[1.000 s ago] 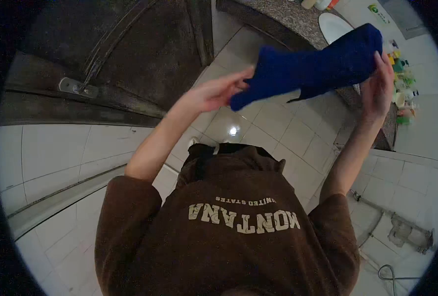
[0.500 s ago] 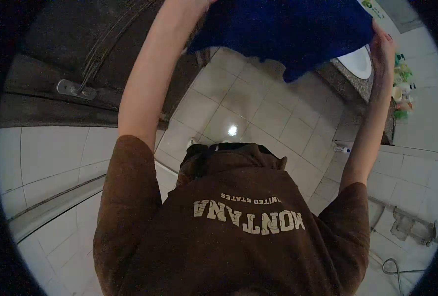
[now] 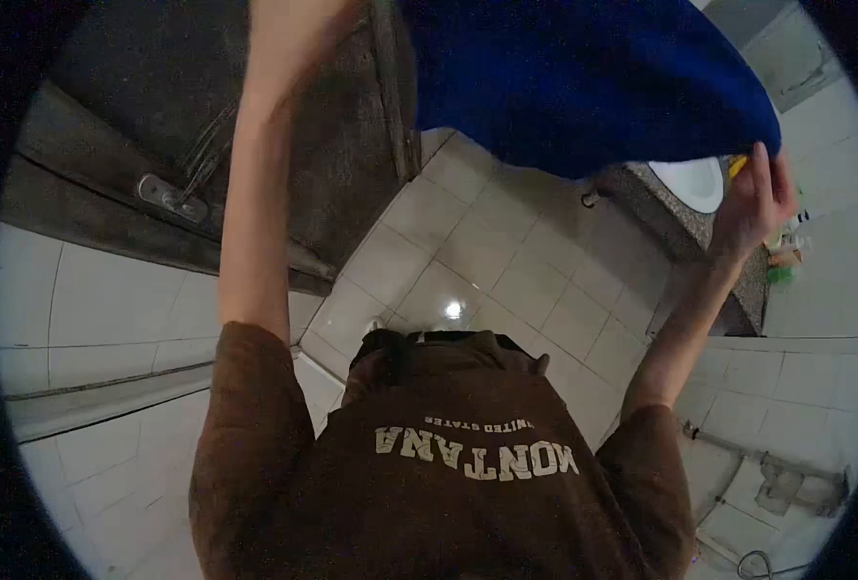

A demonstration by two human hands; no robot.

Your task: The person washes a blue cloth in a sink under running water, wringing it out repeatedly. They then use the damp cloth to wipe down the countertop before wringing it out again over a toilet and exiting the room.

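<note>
On the far left stands a dark wooden door (image 3: pixel 139 97) with a metal latch (image 3: pixel 170 198), set into a white tiled wall (image 3: pixel 100 319). In front of it the left arm (image 3: pixel 255 193) rises straight up from the brown sweatshirt (image 3: pixel 448 483) and leaves the picture at the top edge. The left hand is out of view, so I cannot tell how it is closed or what it grips. The arm does end right beside the near corner of the blue towel (image 3: pixel 584 87).

The towel is high in the scene, above the head and well clear of the floor (image 3: pixel 516 280). It is spread wide between the two raised arms, and the pull from both sides is why it hangs as a broad, fairly flat sheet with a gently sagging lower edge rather than a bunch.

At its right end the right hand (image 3: pixel 753 208) has its fingers curled shut over the towel's lower edge, pinching the cloth from underneath. That arm is bent and lower than the left one, so the towel slopes down to the right.

Behind the right hand, farther off, is a speckled stone counter (image 3: pixel 661 208) with a white sink (image 3: pixel 692 182) set in it. A few small bottles (image 3: pixel 786 259) stand at its right end. Low on the right, grey pipes (image 3: pixel 767 454) run along the tiled wall.
</note>
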